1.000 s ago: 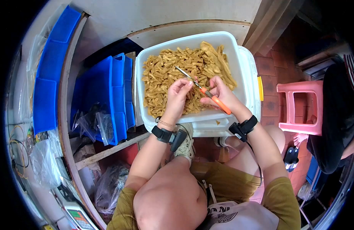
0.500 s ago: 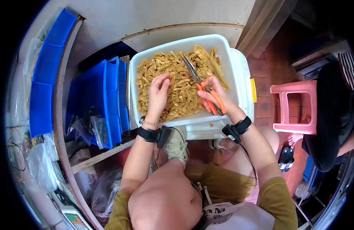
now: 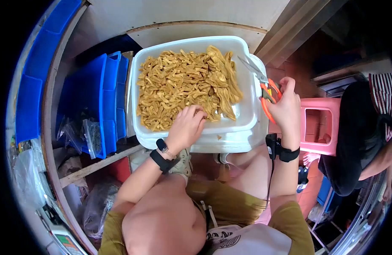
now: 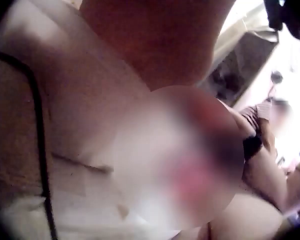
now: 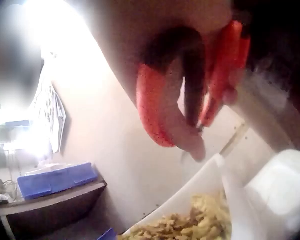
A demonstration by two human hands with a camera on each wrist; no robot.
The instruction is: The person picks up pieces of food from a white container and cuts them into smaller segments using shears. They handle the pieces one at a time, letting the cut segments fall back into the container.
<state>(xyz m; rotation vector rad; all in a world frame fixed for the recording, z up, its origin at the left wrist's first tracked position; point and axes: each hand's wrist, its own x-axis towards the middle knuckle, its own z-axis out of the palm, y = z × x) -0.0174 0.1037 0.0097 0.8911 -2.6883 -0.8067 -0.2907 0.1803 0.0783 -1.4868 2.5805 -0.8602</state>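
In the head view my right hand [image 3: 287,107] grips a pair of scissors [image 3: 270,95] with orange and dark handles. The blades are apart and point up and left over the right rim of the white plastic tub [image 3: 252,114]. Short yellow-brown strips [image 3: 170,85] of soft-looking food fill most of the tub; longer, folded pieces [image 3: 223,76] lie at its right side. My left hand [image 3: 187,129] reaches over the near rim, its bent fingers among the strips. In the right wrist view the scissors' handle loops [image 5: 157,107] show round the fingers.
The tub stands on a white lid [image 3: 196,146] with a small scrap on it. Blue bins [image 3: 91,102] stand on a wooden shelf to the left. A pink stool [image 3: 321,123] is at the right, beside another person in dark clothes [image 3: 353,136].
My right hand has carried the scissors rightward, from over the strips to the tub's right rim. My left hand has dropped to the strips near the front rim.
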